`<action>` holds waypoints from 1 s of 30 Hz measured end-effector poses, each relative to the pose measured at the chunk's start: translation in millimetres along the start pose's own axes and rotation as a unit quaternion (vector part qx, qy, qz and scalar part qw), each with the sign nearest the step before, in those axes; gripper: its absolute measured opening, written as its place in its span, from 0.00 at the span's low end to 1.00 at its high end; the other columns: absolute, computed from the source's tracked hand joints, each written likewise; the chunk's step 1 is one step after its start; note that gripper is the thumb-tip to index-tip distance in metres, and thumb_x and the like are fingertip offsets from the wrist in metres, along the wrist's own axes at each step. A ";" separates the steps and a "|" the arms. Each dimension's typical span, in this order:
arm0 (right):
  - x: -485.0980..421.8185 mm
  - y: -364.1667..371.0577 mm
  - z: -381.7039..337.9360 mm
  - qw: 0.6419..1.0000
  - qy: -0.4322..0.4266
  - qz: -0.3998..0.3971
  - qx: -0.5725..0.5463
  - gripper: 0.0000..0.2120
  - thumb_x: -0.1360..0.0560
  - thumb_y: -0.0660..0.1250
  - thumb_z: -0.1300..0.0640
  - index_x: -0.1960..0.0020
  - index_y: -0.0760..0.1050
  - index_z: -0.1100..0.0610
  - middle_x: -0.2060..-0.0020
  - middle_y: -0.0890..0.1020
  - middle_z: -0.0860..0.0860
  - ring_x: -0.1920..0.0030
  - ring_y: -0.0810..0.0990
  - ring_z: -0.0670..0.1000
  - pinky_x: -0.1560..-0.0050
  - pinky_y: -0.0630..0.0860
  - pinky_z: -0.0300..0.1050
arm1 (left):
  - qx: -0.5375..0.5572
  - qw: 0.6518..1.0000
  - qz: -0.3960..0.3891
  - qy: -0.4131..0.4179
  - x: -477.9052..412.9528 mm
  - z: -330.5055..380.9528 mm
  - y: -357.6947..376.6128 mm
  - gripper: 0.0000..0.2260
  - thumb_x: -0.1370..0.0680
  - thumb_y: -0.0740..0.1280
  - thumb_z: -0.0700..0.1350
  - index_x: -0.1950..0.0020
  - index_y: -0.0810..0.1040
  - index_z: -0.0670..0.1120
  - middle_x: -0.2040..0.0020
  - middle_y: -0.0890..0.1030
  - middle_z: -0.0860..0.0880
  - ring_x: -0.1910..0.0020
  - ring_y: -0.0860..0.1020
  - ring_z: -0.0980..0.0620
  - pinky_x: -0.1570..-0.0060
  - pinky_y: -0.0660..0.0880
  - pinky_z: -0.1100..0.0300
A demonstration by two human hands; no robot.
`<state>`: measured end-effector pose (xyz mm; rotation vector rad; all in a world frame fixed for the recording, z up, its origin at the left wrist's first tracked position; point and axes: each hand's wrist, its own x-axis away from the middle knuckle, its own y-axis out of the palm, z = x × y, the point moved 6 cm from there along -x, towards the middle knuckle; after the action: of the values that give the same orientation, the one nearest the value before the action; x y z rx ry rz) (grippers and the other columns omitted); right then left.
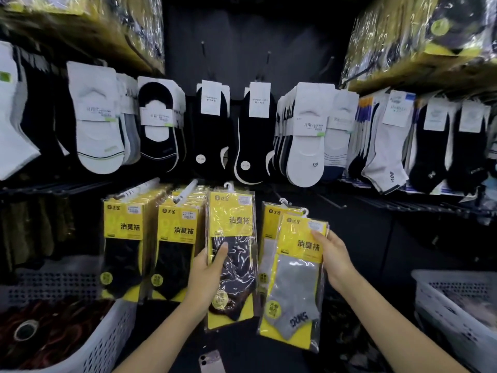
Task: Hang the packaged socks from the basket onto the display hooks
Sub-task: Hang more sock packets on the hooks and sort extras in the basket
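Observation:
My left hand (208, 275) grips a yellow pack of black socks (231, 254) by its left edge, thumb on the front, its white hanger up near the lower hook row. My right hand (332, 254) pinches a yellow pack of grey socks (294, 286) at its right edge, held in front of another grey pack (269, 238) that hangs on a hook. Two full hooks of black-sock packs (122, 246) (176, 251) hang to the left. A white basket (107, 343) sits at lower left.
Above, a row of hooks carries white and black low-cut socks (215, 130). Bare hooks (330, 203) stick out to the right of the grey packs. A second white basket (454, 313) stands at lower right. A phone (211, 360) lies below, between my arms.

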<state>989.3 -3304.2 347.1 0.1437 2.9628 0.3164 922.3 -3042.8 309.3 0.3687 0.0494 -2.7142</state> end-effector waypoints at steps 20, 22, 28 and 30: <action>-51.3 -0.3 34.4 0.986 0.039 0.105 0.126 0.16 0.26 0.71 0.58 0.41 0.74 0.62 0.44 0.79 0.58 0.48 0.78 0.53 0.47 0.74 0.46 | -0.002 0.998 -0.020 0.063 -5.9 21.6 -3.8 0.13 0.22 0.64 0.52 0.63 0.74 0.46 0.77 0.68 0.56 0.74 0.68 0.61 0.70 0.68 0.74; -39.9 -6.9 39.9 0.980 0.035 0.129 0.149 0.17 0.25 0.70 0.57 0.40 0.72 0.61 0.42 0.77 0.57 0.46 0.75 0.52 0.47 0.70 0.44 | -0.002 0.998 -0.039 0.055 -4.3 18.3 1.1 0.12 0.22 0.64 0.52 0.58 0.77 0.44 0.71 0.73 0.56 0.69 0.72 0.59 0.66 0.70 0.70; 3.0 26.3 28.7 0.996 0.016 -0.043 0.077 0.15 0.21 0.62 0.48 0.43 0.77 0.58 0.47 0.81 0.53 0.48 0.79 0.50 0.47 0.76 0.43 | -0.017 0.988 -0.149 0.032 2.8 12.2 43.6 0.12 0.22 0.63 0.53 0.52 0.79 0.46 0.63 0.79 0.58 0.62 0.77 0.60 0.62 0.69 0.72; 15.3 36.9 23.2 0.994 0.009 -0.083 0.066 0.15 0.21 0.62 0.47 0.41 0.77 0.56 0.46 0.82 0.50 0.45 0.80 0.49 0.42 0.75 0.46 | -0.034 0.980 -0.194 0.034 8.6 13.8 65.0 0.08 0.21 0.63 0.53 0.54 0.79 0.51 0.63 0.81 0.61 0.62 0.78 0.64 0.63 0.70 0.74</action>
<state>981.0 -3261.8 330.5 -0.0898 2.9878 0.1008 936.8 -3107.1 321.5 0.4759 0.2575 -3.0730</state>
